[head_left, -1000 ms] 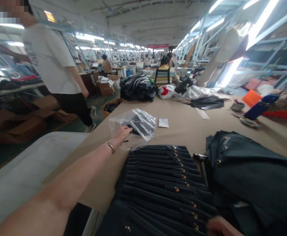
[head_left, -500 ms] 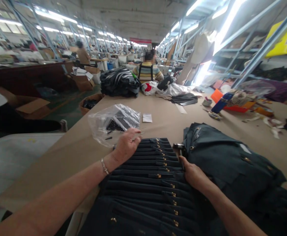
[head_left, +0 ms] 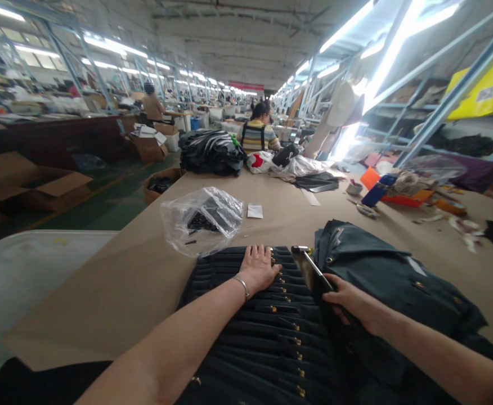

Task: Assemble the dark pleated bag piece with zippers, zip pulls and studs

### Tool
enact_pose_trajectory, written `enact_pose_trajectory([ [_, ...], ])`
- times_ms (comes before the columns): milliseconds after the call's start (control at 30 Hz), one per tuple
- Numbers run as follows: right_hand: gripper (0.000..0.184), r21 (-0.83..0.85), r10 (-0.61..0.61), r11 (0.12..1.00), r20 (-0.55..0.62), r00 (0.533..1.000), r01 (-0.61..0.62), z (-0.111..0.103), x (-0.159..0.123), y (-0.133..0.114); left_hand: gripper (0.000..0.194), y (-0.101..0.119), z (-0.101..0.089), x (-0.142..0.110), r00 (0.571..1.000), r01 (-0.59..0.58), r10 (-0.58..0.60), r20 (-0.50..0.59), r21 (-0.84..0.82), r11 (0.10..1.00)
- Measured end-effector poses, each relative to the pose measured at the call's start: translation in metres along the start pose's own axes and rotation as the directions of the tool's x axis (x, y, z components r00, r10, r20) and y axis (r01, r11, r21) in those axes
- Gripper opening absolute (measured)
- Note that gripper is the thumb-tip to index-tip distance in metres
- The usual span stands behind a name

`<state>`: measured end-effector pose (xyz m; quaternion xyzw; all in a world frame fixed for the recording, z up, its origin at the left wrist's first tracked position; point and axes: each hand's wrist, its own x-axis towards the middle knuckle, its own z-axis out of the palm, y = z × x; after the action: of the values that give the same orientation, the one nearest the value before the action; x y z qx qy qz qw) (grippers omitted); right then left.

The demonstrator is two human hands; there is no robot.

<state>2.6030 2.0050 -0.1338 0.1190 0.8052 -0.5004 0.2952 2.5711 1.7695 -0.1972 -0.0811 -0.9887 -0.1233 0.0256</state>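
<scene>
Dark navy fabric pieces point(head_left: 246, 332) lie overlapped in a long row in front of me, with gold zipper pulls point(head_left: 297, 341) down their right side. My left hand point(head_left: 260, 269) rests flat on the far end of the row, fingers stretched forward and thumb out near the pulls. A hammer point(head_left: 314, 270) is in my right hand point(head_left: 348, 301), its fingers wrapped around the handle. The hammer's head points away from me, just right of the row's far end. To the right is a heap of dark navy fabric point(head_left: 381, 275) with metal fittings.
A clear plastic bag point(head_left: 206, 219) holding small black parts lies beyond the row, beside a white paper square point(head_left: 255, 211). Farther back are a dark fabric pile point(head_left: 210, 152) and an orange tray point(head_left: 407, 198). A person point(head_left: 257, 132) sits beyond the table.
My left hand has moved right and down from near the plastic bag onto the fabric row. The hammer has tilted and shows more of its length. The view has shifted slightly.
</scene>
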Motion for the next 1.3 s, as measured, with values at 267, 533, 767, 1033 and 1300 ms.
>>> enact_pose_trajectory([
  [267,0.045,0.37,-0.386,0.843,-0.088,0.918,0.39,0.007,-0.01,-0.007,0.071,-0.002,0.006,-0.01,0.993,-0.059,0.06,0.101,-0.008,0.998],
  [533,0.047,-0.566,-0.537,0.731,-0.132,0.833,0.382,0.021,-0.008,0.015,0.067,-0.004,0.004,-0.027,0.986,-0.153,0.15,0.079,0.03,0.988],
  [767,0.05,-0.716,-0.503,0.638,-0.108,0.857,0.284,0.016,0.005,0.023,0.063,-0.008,0.011,-0.027,0.989,-0.146,0.145,0.022,0.058,0.988],
  [1033,0.05,-0.717,-0.494,0.619,-0.038,0.869,0.321,0.02,0.003,0.013,0.061,-0.009,0.013,-0.028,0.985,-0.168,0.17,-0.023,0.06,0.984],
  [1300,0.051,-0.727,-0.448,0.625,-0.035,0.893,0.285,0.026,0.006,0.029,0.062,-0.008,0.01,-0.027,0.988,-0.154,0.154,0.007,0.025,0.988],
])
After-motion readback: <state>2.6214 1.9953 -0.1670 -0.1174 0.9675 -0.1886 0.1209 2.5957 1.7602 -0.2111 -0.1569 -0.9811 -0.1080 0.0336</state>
